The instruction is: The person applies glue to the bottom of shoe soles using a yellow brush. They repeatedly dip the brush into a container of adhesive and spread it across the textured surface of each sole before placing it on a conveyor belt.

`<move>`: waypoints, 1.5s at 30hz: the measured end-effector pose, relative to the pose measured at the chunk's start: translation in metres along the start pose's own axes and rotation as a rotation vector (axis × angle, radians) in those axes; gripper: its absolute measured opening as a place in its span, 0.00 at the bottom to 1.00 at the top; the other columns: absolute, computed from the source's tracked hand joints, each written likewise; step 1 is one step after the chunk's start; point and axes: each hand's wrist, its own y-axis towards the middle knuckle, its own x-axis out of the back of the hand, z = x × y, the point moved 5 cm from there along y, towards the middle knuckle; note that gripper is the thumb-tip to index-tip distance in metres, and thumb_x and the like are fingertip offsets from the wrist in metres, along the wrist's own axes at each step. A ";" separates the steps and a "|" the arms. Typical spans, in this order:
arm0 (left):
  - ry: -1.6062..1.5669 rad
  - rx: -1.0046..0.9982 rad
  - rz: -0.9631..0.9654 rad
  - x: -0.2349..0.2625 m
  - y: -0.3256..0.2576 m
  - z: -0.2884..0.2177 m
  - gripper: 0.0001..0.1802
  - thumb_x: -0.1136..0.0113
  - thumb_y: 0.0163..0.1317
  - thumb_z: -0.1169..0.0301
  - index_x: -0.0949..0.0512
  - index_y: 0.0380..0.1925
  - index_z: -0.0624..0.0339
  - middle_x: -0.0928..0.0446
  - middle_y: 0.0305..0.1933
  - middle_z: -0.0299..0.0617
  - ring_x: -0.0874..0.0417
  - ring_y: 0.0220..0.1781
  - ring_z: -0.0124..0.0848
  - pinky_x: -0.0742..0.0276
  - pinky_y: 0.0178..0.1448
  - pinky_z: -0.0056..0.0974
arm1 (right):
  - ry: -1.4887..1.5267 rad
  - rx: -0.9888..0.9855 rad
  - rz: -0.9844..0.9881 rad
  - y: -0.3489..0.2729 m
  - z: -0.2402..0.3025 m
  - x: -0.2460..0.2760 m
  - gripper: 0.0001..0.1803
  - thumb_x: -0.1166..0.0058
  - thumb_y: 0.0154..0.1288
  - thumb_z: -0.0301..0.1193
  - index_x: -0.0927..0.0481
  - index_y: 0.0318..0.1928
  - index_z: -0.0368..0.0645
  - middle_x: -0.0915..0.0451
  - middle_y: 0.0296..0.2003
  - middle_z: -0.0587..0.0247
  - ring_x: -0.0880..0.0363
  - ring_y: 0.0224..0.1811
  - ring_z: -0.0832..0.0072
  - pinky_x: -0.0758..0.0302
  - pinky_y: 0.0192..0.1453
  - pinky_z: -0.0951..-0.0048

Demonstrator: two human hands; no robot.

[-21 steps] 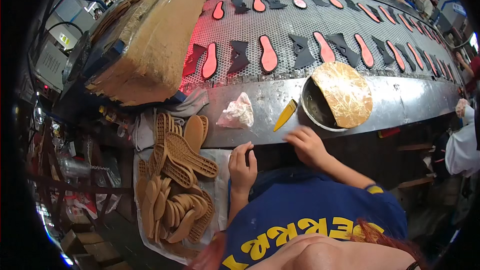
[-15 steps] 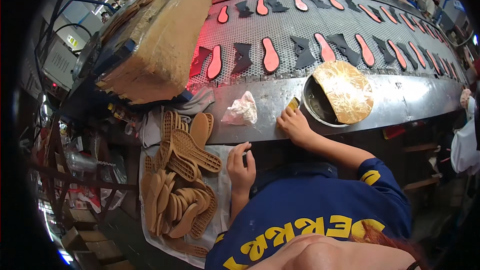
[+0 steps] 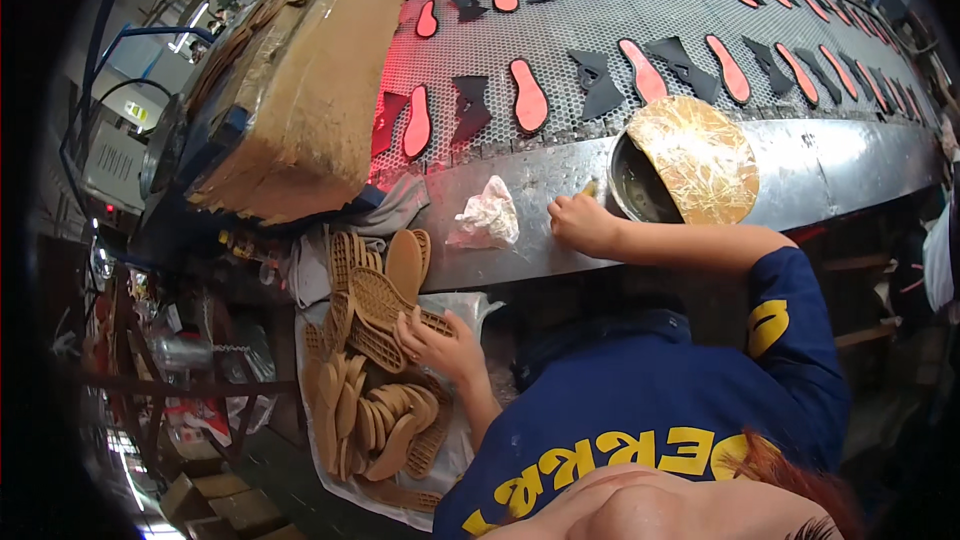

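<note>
My left hand (image 3: 440, 345) is at the pile of brown shoe soles (image 3: 400, 410), its fingers closed over the end of a sole (image 3: 382, 298) with a grid-patterned face. My right hand (image 3: 582, 224) is closed around a small yellowish tool (image 3: 590, 187); only its tip shows above the fingers, so its kind is unclear. This hand rests over the metal ledge, just left of a round metal pan (image 3: 622, 190). A round, tape-covered board (image 3: 700, 160) covers much of the pan. Left of the right hand lies a crumpled white cloth (image 3: 488, 214).
Beyond the metal ledge (image 3: 790, 175), a mesh conveyor (image 3: 560, 50) carries rows of red insoles (image 3: 529, 97) and black shoe uppers (image 3: 470, 108). A large cardboard-clad box (image 3: 300, 90) stands at left. Grey cloth (image 3: 400, 208) lies beside the soles. White plastic sheeting (image 3: 465, 460) underlies the pile.
My left hand has moved left from beside the pile onto a sole. The right hand has shifted slightly left and turned, its elbow swinging outward. The view has shifted a little.
</note>
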 end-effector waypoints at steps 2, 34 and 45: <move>0.043 0.015 -0.020 -0.003 -0.002 -0.001 0.29 0.39 0.57 0.67 0.35 0.58 0.64 0.41 0.66 0.53 0.42 0.69 0.52 0.42 0.67 0.56 | 0.138 -0.006 0.040 0.005 -0.015 0.016 0.07 0.46 0.54 0.30 0.20 0.33 0.42 0.24 0.33 0.59 0.21 0.37 0.63 0.23 0.36 0.61; 0.114 0.083 0.208 -0.035 0.015 0.003 0.19 0.43 0.58 0.62 0.26 0.48 0.58 0.44 0.68 0.59 0.44 0.70 0.59 0.53 0.70 0.61 | -0.429 -0.214 0.302 0.111 -0.261 -0.092 0.06 0.50 0.62 0.31 0.21 0.33 0.45 0.17 0.27 0.65 0.16 0.28 0.72 0.22 0.26 0.69; 0.150 0.111 0.264 -0.034 0.012 0.005 0.20 0.44 0.59 0.61 0.25 0.49 0.57 0.44 0.68 0.58 0.48 0.73 0.58 0.55 0.71 0.62 | -0.140 -0.142 0.717 0.126 -0.187 -0.022 0.15 0.52 0.62 0.37 0.18 0.46 0.50 0.16 0.31 0.60 0.15 0.32 0.65 0.21 0.30 0.63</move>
